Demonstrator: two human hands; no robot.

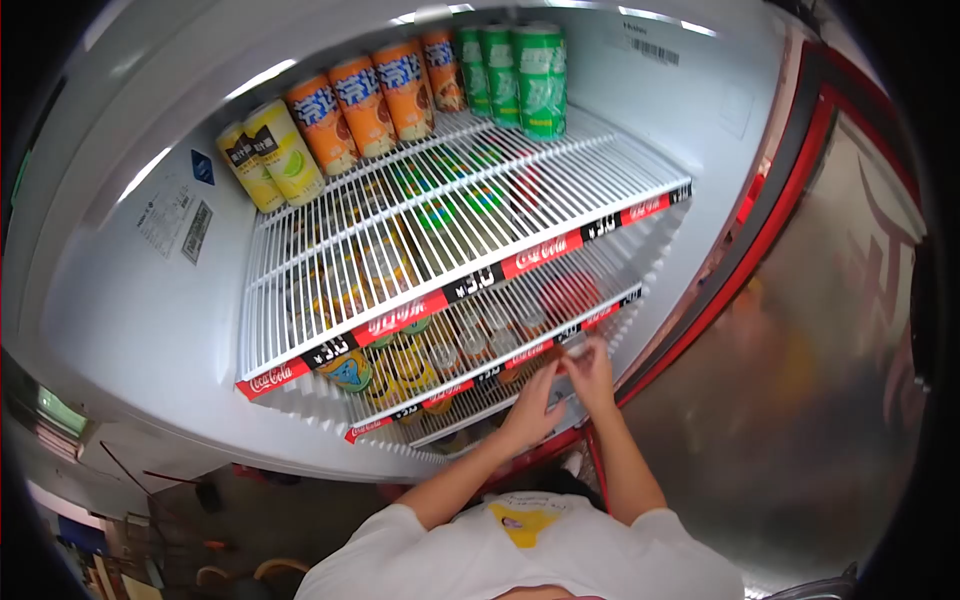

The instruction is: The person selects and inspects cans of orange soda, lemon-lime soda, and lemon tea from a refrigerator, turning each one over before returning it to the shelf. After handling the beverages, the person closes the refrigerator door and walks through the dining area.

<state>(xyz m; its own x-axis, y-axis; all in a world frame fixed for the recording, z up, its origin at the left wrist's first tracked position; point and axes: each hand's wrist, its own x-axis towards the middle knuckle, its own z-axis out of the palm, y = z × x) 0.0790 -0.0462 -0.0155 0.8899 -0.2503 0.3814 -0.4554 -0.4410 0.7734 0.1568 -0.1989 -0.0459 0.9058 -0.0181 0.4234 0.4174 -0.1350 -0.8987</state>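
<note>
The left hand (532, 408) and the right hand (592, 378) were together just below the centre of the frame, near the right-hand part of the red and black printed label strip (527, 351) along the front edge of the middle shelf. Both hands had bent fingers, with the fingertips drawn close to each other; blur hid whether they gripped anything or touched the strip. That strip slanted from the lower left up towards the right of the frame.

Above it, a white wire upper shelf (600, 150) crossed the middle of the frame, its front edge carrying a similar red and black Coca-Cola strip (542, 254). On this shelf, two yellow cans with black markings (290, 160) stood at the upper left, four orange cans with blue and white lettering (325, 122) came next, and three tall green cans (541, 85) stood at the top centre. Through the wires, yellow cans (413, 368) and clear-topped containers (475, 338) showed on the middle shelf. A glass door with a red frame (822, 110) filled the right of the frame, and the person's white T-shirt (430, 560) showed at the bottom
</note>
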